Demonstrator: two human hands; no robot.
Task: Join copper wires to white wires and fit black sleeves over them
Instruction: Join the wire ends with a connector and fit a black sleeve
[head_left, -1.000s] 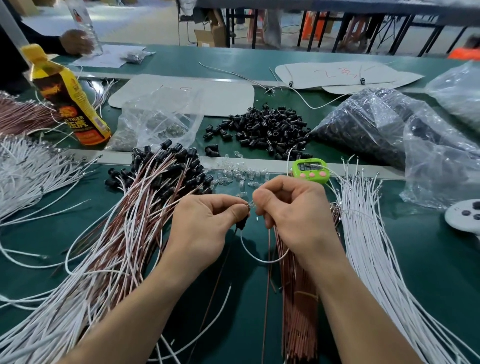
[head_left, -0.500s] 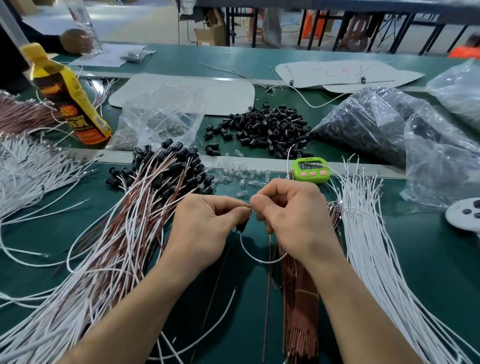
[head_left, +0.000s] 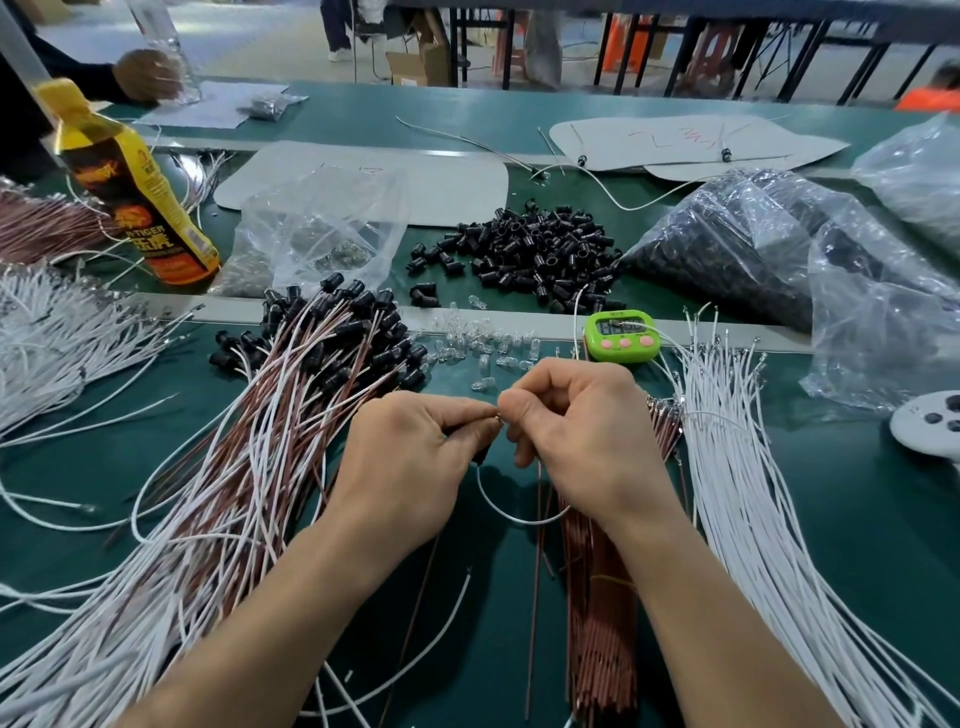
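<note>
My left hand (head_left: 410, 457) and my right hand (head_left: 576, 436) meet fingertip to fingertip at the middle of the green table. Both pinch the ends of a white wire (head_left: 514, 517), which loops below them, and a thin copper wire (head_left: 535, 571) hangs down from the same spot. A black sleeve (head_left: 480, 457) peeks out under my left fingers. Finished copper and white pairs with black sleeves (head_left: 270, 426) lie to the left. A copper wire bundle (head_left: 602, 597) lies under my right wrist, and loose white wires (head_left: 748, 493) fan out on the right.
Loose black sleeves (head_left: 535, 254) are piled beyond, with clear bulbs (head_left: 483, 348) scattered near a green timer (head_left: 621, 335). Plastic bags (head_left: 769, 260) sit at the right and centre-left. A yellow bottle (head_left: 135, 208) stands at the left. Another person's hand (head_left: 145, 75) holds a bottle at the far left.
My hands have stayed together at the same spot; the fingertips have closed in slightly on the wire ends. The view has shifted a little.
</note>
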